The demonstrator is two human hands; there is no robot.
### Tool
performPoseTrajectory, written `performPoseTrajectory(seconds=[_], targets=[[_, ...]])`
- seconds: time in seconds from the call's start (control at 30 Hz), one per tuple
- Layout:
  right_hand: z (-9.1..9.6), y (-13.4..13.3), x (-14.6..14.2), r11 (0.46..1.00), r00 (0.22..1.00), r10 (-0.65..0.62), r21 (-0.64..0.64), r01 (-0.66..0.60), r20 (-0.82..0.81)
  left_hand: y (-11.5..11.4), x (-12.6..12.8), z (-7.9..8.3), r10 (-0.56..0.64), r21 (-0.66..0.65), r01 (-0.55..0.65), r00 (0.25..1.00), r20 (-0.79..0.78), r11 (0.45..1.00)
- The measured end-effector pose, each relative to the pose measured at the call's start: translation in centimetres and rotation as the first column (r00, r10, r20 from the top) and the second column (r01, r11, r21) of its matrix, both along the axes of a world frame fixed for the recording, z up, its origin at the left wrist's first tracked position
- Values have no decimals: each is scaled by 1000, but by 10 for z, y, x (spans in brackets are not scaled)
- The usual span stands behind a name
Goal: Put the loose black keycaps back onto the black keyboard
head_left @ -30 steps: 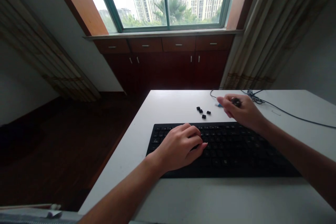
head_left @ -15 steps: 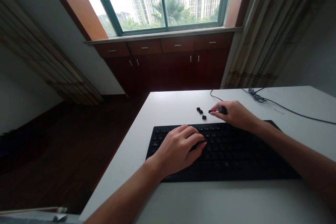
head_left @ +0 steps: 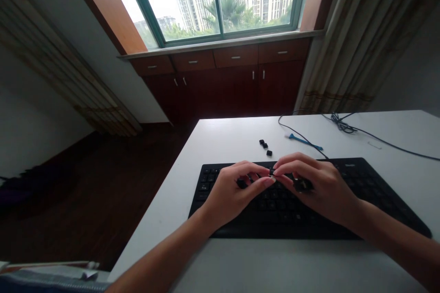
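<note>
Pinched nearly closed, right hand [head_left: 284,170] on one small black piece [head_left: 271,171], centre of frame, just above the keyboard [head_left: 302,229]. Curled beside, dark shiny object [head_left: 303,185] under the right palm; identity unclear. Left hand [head_left: 266,177]: thumb and forefinger almost together at the same piece; own hold on it uncertain.

Handling, as judged: light pinch, piece turned by fingertips alone; wrists low and steady; palm object well off the keys.

Above the hands: three loose black pieces [head_left: 269,153], upper centre, near the keyboard's far edge. Right of these: blue tool [head_left: 305,141], thin cable [head_left: 388,140] beyond.

Edges and room: table [head_left: 257,265] edge slanting to lower left, close to the left forearm; strip of white tabletop along bottom centre; likely tightest direction, upward in frame, towards loose pieces and blue tool.
</note>
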State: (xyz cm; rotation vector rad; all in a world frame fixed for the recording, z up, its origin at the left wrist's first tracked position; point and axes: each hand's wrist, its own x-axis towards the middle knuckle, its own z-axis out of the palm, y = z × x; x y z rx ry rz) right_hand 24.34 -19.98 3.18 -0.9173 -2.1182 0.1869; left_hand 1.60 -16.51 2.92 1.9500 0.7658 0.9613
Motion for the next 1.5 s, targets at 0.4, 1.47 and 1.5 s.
performPoseTrajectory(seconds=[0.4, 1.47, 1.5], targets=[[-2, -4, -4, 998, 998, 61, -10, -61, 10, 1, -2, -3, -16, -230, 36, 996, 87, 973], [-5, 34, 73, 944, 968, -9, -316, 91, 251, -5, 1, 1, -80, -10, 79, 994, -76, 997], [-5, 34, 72, 945, 969, -12, -315, 92, 247, -6, 1, 1, -82, -8, 82, 994, -73, 997]])
